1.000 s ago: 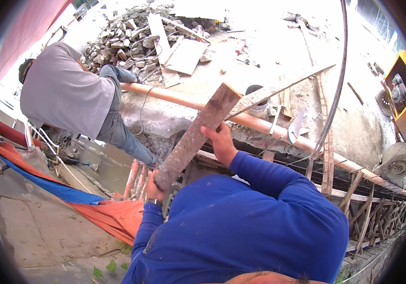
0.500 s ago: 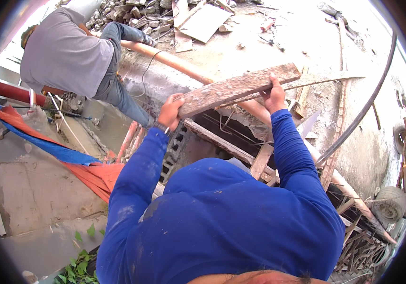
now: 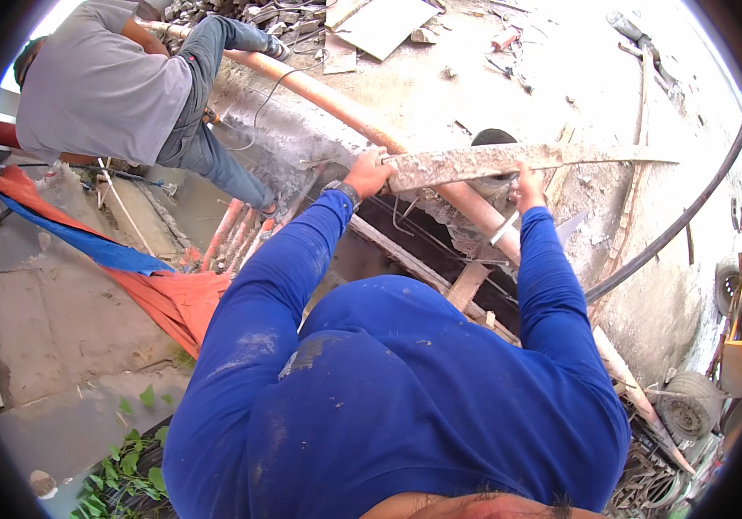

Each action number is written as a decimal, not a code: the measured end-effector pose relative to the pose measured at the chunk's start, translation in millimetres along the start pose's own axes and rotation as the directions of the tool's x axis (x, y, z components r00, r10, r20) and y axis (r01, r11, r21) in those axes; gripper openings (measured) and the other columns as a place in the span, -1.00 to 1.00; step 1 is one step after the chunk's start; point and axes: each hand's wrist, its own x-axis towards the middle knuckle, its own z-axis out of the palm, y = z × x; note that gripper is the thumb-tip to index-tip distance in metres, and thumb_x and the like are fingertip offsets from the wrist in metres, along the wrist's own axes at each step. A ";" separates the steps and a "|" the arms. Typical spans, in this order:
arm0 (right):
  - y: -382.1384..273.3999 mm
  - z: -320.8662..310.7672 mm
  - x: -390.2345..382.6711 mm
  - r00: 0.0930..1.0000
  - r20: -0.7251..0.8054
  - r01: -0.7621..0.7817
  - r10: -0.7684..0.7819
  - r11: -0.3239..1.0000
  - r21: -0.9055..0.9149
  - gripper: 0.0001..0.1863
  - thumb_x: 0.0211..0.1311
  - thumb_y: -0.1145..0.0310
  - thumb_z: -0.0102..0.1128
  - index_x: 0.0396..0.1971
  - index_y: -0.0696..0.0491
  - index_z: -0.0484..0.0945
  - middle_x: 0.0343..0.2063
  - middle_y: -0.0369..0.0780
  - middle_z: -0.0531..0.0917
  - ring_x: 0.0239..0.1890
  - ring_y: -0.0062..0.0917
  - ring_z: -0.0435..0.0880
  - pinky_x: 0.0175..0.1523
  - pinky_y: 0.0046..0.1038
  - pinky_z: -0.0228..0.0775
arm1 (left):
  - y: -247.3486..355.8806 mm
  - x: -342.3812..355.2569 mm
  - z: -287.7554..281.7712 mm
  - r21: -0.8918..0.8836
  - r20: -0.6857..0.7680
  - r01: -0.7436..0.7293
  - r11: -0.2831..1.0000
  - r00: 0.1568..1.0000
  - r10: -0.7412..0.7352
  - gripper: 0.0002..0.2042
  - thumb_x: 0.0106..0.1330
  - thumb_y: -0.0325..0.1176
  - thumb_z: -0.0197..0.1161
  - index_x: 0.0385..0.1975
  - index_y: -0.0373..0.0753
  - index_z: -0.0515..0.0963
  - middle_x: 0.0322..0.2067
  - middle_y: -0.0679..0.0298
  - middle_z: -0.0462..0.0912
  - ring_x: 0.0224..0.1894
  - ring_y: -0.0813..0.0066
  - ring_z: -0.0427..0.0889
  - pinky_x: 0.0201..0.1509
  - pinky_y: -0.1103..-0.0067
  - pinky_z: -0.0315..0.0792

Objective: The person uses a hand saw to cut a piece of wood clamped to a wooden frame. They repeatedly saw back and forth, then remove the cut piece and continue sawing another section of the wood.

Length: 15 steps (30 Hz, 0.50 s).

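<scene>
Both hands clamped on a cement-crusted wooden plank [image 3: 509,160], held level just above the orange pipe [image 3: 349,117]: left hand [image 3: 369,171] gripping its near end, right hand [image 3: 528,183] wrapped around the middle. Beyond the pipe, a crouching person in grey [image 3: 107,82].

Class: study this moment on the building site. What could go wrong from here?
1. The plank, gripped by the left hand and right hand, may swing toward the crouching person.
2. The plank looks rough and may splinter bare palms.
3. A dark gap lies below; the plank could fall in.
</scene>
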 end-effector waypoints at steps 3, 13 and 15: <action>9.0 24.9 -34.8 0.981 0.129 -0.150 0.145 0.988 0.026 -0.03 0.48 -0.01 0.45 0.64 0.04 0.07 0.26 -0.02 0.59 -0.15 -0.14 0.73 -0.21 -0.10 0.68 | -5.9 -9.1 14.3 0.106 -0.047 0.063 0.992 0.997 -0.058 -0.33 0.45 -0.09 0.38 0.46 -0.39 0.50 0.42 -0.19 0.54 0.53 -0.02 0.48 0.62 0.30 0.33; 9.2 28.9 -43.3 0.993 0.096 -0.060 0.062 0.998 -0.026 -0.17 0.47 0.06 0.46 0.52 0.10 0.25 -0.08 -0.09 0.67 -0.34 -0.28 0.73 -0.37 -0.20 0.59 | -24.9 -34.7 14.8 -0.231 -0.029 0.233 0.945 0.969 -0.246 -0.32 0.55 0.06 0.38 0.46 -0.32 0.49 0.33 -0.12 0.67 0.41 0.07 0.64 0.48 0.28 0.48; 20.2 5.7 -31.1 0.955 -0.042 0.284 -0.293 0.946 -0.158 -0.22 0.49 0.14 0.46 0.51 0.21 0.35 -0.11 -0.16 0.68 -0.18 -0.40 0.68 -0.05 -0.31 0.61 | -41.0 -58.6 19.8 -0.248 -0.093 0.204 0.947 0.968 -0.232 -0.29 0.51 0.08 0.42 0.43 -0.37 0.52 0.29 -0.14 0.70 0.35 0.03 0.68 0.45 0.28 0.52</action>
